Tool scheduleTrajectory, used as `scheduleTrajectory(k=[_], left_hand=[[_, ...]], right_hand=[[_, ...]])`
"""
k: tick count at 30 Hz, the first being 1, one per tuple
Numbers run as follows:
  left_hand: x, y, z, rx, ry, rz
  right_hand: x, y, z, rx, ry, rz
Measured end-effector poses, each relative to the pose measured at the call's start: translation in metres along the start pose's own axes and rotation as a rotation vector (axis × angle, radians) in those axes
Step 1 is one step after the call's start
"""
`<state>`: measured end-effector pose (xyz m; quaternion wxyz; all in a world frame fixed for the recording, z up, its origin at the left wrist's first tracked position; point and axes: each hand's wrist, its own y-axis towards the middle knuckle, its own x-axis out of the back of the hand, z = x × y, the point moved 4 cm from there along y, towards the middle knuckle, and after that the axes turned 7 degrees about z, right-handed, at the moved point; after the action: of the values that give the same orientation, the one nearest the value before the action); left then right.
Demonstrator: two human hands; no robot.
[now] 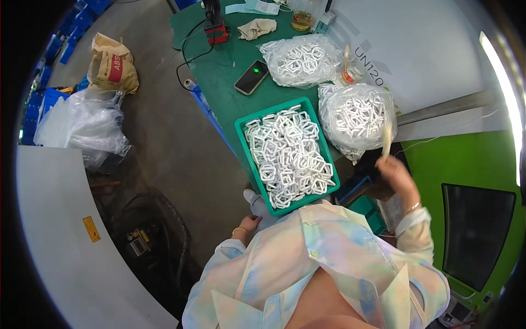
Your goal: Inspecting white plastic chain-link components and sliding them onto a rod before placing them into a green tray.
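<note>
My right hand (395, 172), raised at the right beside a clear bag, is closed on one end of a pale, flat stick-like tool (387, 140). The tool is slightly blurred and its kind does not show; its far end overlaps the edge of the bag of white plastic rings (359, 118). Down by my leg, left of the green tray (241, 143), hangs my left hand (251, 223); its fingers are partly hidden. White, rounded-square plastic rings (290, 159) fill the tray, which sits at the near table edge.
On the green table (227, 107) lie a phone (252, 77), a second bag of rings (307, 60), a jar with a brush (349, 72), a cloth (257, 28) and a red-and-black scanner-like device (217, 33). A green machine with a dark screen (476, 236) stands at right.
</note>
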<state>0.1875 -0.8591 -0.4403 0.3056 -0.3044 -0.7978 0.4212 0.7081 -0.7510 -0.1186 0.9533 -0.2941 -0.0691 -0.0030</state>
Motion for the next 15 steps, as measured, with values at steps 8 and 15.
scheduleTrajectory(k=[8, 15], left_hand=[[0.001, -0.001, -0.022, 0.057, 0.094, 0.08], [-0.03, 0.003, -0.041, 0.106, 0.241, -0.079]], right_hand=[[-0.044, -0.014, -0.329, -0.176, -0.053, -0.119], [-0.031, 0.034, -0.473, -0.112, 0.468, -0.212]])
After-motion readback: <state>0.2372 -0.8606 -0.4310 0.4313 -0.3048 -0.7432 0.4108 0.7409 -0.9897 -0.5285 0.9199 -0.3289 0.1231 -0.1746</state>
